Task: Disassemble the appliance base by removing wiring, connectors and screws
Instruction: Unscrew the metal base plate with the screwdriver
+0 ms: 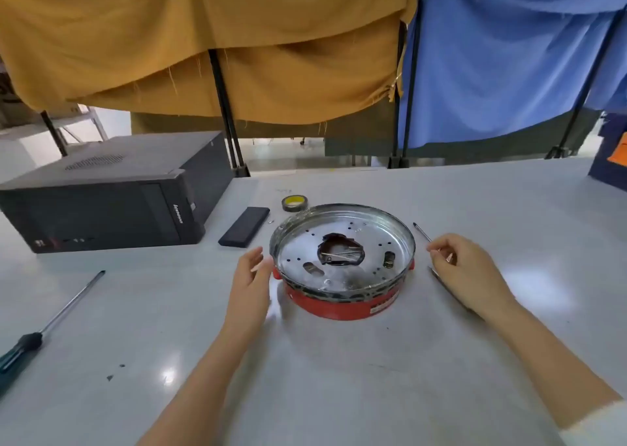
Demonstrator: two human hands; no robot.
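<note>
**Flanking the base, tool in the right hand**

Sitting between the two hands on the grey table point(339, 361), the appliance base point(342, 262) is a round, shallow thing: a red plastic shell below, a bright sheet-metal pan above with a raised rim, small punched holes and a ragged dark opening at its centre where thin wires or a pin cross; how those are fastened is too small to tell. The left hand point(249, 286) stands edge-on at the base's left rim, fingers straight and relaxed, holding nothing, touching or all but touching the red shell; the right hand point(464, 269) lies just beside the right rim but apart from it, its fingers curled round a slim screwdriver point(421, 232); the shaft's long axis runs up and left past the rim, the tip pointing away from the person rather than into the pan.

The left hand is the nearer and looks suited to steadying the base; the tool would, I judge, have to swing leftward and tip down over the rim to reach the centre opening; the pan's glossy metal may let a tip skid.

Elsewhere: a long screwdriver point(51, 323) well to the left; a black computer case point(112, 191); a flat black block point(244, 226); a roll of tape point(294, 203) behind the base.
</note>
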